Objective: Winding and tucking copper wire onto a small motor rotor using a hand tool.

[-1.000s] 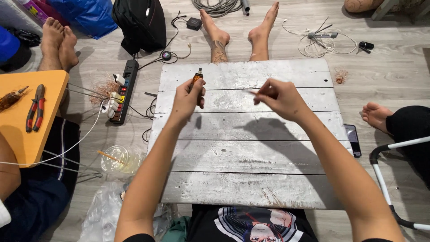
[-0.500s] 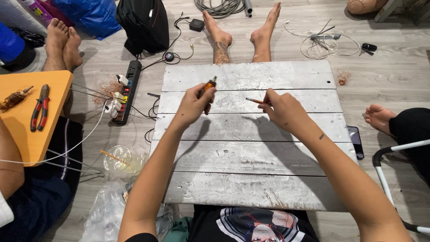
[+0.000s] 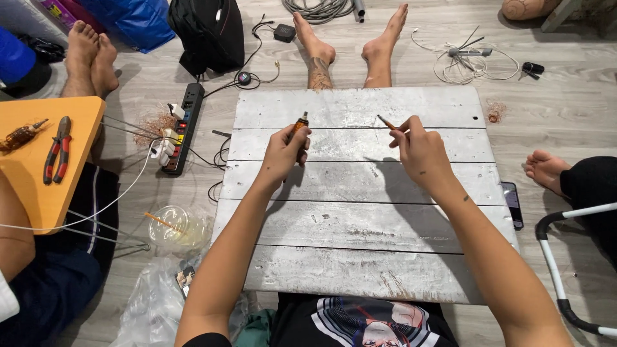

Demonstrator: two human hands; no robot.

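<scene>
My left hand (image 3: pixel 284 153) is closed around a small orange and black tool (image 3: pixel 298 124) that points upward above a whitewashed plank board (image 3: pixel 360 218). My right hand (image 3: pixel 418 146) pinches a thin copper-coloured wire piece (image 3: pixel 387 122) whose tip sticks out to the upper left. The two hands hover a short way apart over the far half of the board. My bare feet (image 3: pixel 350 48) rest on the floor beyond the board's far edge.
On the left, an orange table (image 3: pixel 38 186) carries red-handled pliers (image 3: pixel 56 149). Nearby lie a black power strip (image 3: pixel 183 127), copper wire scraps (image 3: pixel 153 123), a plastic cup (image 3: pixel 177 226), a black bag (image 3: pixel 209 32). A phone (image 3: pixel 512 203) and another person's foot (image 3: pixel 546 170) are right.
Both hands have drifted apart slightly; my right hand has shifted right and tilted the wire piece. My left hand keeps the tool upright.
</scene>
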